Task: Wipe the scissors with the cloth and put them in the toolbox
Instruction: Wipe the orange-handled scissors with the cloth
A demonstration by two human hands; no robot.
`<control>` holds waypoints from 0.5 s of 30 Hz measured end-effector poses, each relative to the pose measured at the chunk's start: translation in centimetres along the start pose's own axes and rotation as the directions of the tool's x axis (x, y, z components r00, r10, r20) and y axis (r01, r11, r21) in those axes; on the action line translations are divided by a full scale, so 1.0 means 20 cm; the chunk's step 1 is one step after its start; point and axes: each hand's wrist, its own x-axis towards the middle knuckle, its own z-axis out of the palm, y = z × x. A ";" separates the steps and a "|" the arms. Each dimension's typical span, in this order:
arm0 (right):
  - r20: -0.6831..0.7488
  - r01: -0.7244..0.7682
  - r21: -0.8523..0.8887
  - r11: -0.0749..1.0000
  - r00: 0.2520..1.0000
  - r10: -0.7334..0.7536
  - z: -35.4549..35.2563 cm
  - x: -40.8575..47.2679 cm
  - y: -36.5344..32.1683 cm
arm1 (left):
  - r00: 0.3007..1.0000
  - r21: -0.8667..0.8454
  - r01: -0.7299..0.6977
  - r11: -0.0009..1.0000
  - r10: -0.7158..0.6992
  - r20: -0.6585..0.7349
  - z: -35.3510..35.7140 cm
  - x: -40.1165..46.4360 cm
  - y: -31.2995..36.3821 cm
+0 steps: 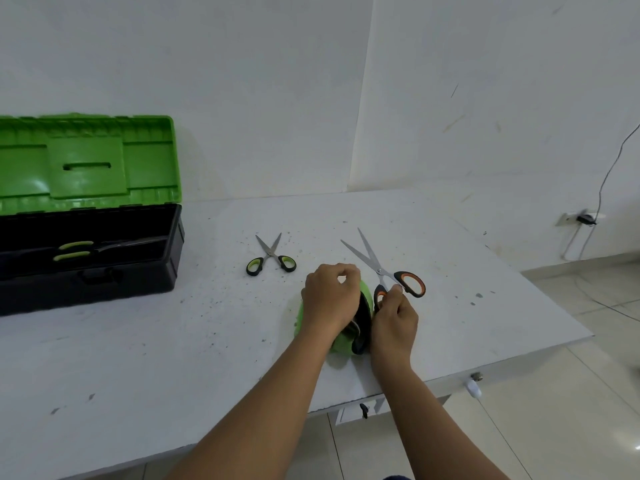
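Orange-handled scissors (382, 271) lie with their blades spread open on the white table (173, 341). My right hand (394, 320) pinches their nearer handle loop. My left hand (329, 296) grips a green cloth (341, 344) with a dark side, bunched between both hands. Smaller green-handled scissors (270, 258) lie open farther left. The black toolbox (138, 271) stands at the left with its green lid (86, 164) raised; green-handled scissors (74, 250) lie inside it.
The table's right edge runs diagonally close to my right hand, with tiled floor (571, 410) beyond. A wall socket (581, 219) with a cable sits at the far right. The tabletop is speckled with dark grit.
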 end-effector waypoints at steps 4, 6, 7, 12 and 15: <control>0.055 0.054 -0.001 0.999 0.997 -0.053 0.01 -0.01 0.00 | 0.996 -0.139 0.079 0.987 -0.074 0.042 0.01 0.05 0.03; 0.086 0.070 0.003 0.998 0.994 -0.070 0.01 -0.01 0.01 | 0.992 -0.225 0.125 0.966 -0.118 0.046 0.02 0.07 0.05; 0.105 0.069 0.008 0.998 0.992 -0.069 0.01 0.00 0.02 | 0.989 -0.260 0.147 0.954 -0.139 0.049 0.02 0.07 0.05; 0.248 0.040 0.030 0.999 0.968 -0.046 0.02 0.01 0.03 | 0.968 -0.394 0.249 0.885 -0.221 0.116 0.01 0.08 0.05; 0.329 0.072 0.012 0.997 0.941 -0.072 0.00 0.01 -0.01 | 0.961 -0.419 0.258 0.870 -0.188 0.202 -0.04 0.10 0.03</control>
